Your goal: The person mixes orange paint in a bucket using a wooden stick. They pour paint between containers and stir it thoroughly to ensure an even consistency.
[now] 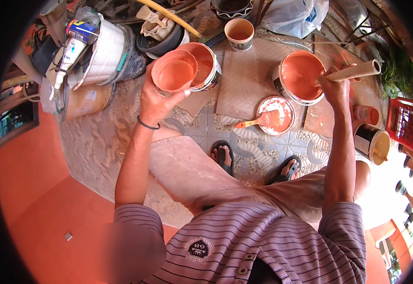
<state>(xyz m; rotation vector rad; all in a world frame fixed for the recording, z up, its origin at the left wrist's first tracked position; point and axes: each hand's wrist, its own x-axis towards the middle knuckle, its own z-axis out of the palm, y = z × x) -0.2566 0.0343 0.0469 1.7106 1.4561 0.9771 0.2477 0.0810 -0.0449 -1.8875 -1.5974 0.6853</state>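
Note:
My left hand is closed on a small round tub coated with orange paint, held up in front of a paint bucket smeared orange inside. My right hand grips a pale stick, its thick end pointing out to the right. That hand is at the right rim of a bucket of orange paint; whether the stick's lower end touches the paint is hard to make out. Between my feet and this bucket, a flat paintbrush with orange bristles lies across a paint-smeared lid.
Cardboard covers part of the patterned tile floor. An orange-stained pot stands at the back. Stacked buckets crowd the left. To the right are a tipped bucket, a small orange-stained cup and a red crate.

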